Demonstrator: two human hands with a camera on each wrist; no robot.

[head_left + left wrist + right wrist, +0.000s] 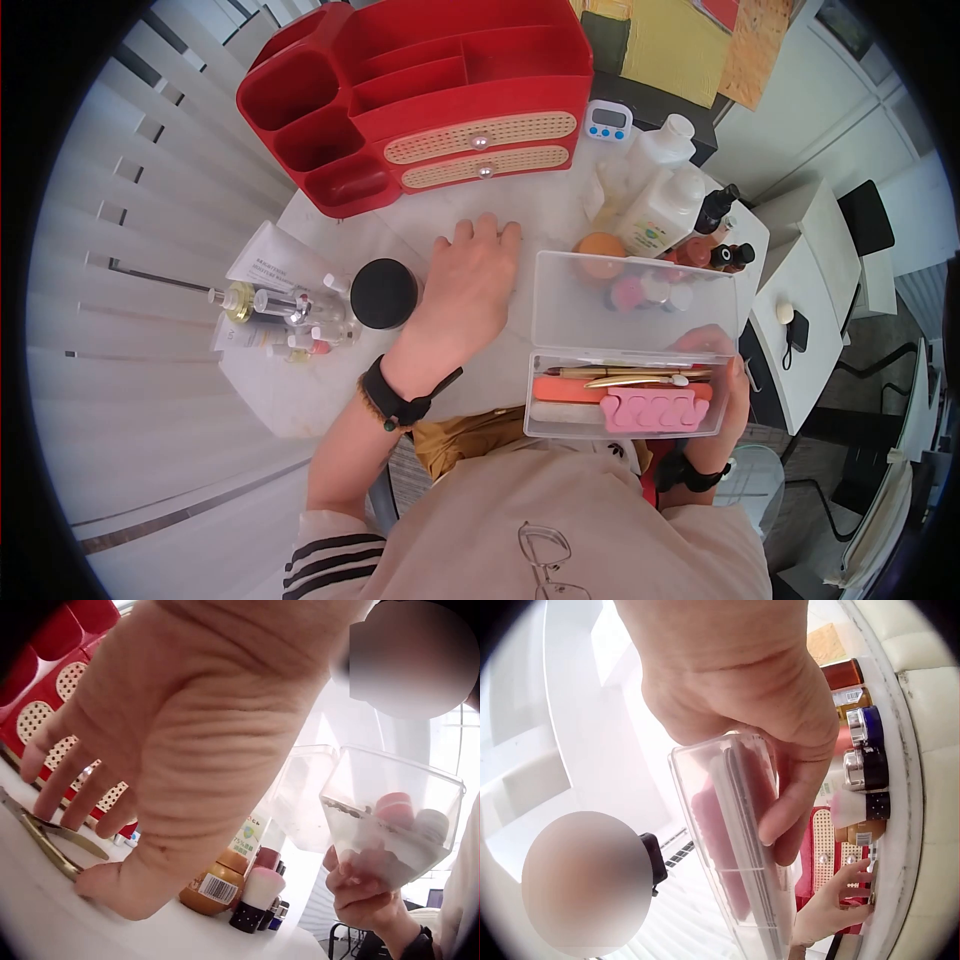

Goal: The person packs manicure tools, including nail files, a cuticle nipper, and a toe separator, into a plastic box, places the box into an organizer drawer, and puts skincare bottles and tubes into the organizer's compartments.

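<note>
My left hand [465, 290] is low over the tabletop, in front of the red organizer [480, 110]. In the left wrist view, a gold-toned metal tool with two curved handles [52, 851] lies between its thumb and fingertips, the thumb on one handle. The left hand hides this tool in the head view. My right hand [738, 395] grips the right end of a clear plastic box [530, 400] with its lid [630, 310] open. Inside are a pink toe separator [655, 410], an orange file [565, 388] and slim gold tools [635, 380].
Tubes and small bottles [300, 305] and a black round lid [384, 293] stand left of my left hand. White bottles [665, 210], an orange-brown container [600, 256], polish bottles and a small timer [608, 121] stand on the right, partly behind the box lid.
</note>
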